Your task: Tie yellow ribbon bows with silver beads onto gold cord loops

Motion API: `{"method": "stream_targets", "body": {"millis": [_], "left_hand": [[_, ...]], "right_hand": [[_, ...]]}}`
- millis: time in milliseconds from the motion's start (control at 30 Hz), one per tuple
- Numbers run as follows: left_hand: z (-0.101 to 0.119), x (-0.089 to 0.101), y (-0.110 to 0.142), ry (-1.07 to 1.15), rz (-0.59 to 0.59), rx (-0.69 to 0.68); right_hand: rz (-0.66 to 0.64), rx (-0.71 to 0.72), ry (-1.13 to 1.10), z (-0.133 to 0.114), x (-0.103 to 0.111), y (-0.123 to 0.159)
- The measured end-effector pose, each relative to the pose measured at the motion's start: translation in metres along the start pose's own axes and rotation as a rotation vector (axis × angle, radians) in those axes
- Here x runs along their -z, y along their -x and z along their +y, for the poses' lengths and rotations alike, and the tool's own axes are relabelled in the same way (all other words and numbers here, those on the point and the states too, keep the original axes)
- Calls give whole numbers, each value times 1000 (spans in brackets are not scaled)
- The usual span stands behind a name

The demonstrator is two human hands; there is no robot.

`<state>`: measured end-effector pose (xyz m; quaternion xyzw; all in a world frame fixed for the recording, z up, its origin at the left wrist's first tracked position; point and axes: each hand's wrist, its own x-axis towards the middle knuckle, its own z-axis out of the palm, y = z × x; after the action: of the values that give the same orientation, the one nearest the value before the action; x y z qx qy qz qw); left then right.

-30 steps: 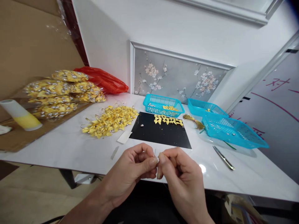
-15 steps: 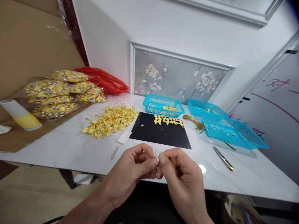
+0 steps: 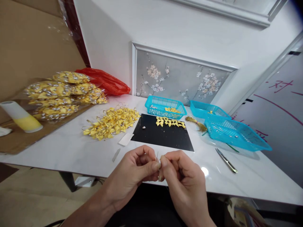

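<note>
My left hand [image 3: 134, 171] and my right hand [image 3: 182, 178] meet fingertip to fingertip over the table's near edge. Both are closed in a pinch. A thin needle [image 3: 157, 156] sticks up from between the left thumb and forefinger. The right fingers pinch something too small to make out, right beside the needle. Behind the hands lies a black sheet [image 3: 163, 134] with a row of small yellow folded pieces [image 3: 169, 121] along its far edge and a tiny silver bead [image 3: 143, 127].
A loose heap of yellow pieces with gold loops [image 3: 111, 121] lies at the left. Bagged yellow pieces [image 3: 59, 93] sit on cardboard beside a white-yellow roll [image 3: 20, 116]. Three turquoise baskets [image 3: 234, 132] stand at the back right, a gold tassel [image 3: 196, 122] and tweezers [image 3: 226, 160] near them.
Both hands have stayed pinched together at the needle; the right fingers have shifted very slightly. Nothing else on the table has moved.
</note>
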<state>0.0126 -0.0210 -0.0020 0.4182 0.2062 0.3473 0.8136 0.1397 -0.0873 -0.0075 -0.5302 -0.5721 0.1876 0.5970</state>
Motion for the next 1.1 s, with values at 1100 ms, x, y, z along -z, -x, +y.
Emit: {"method": "stream_targets", "body": {"millis": [1100], "left_hand": [[-3, 0, 1, -233, 49, -131]], "right_hand": [[-112, -300, -466, 1, -3, -7]]}}
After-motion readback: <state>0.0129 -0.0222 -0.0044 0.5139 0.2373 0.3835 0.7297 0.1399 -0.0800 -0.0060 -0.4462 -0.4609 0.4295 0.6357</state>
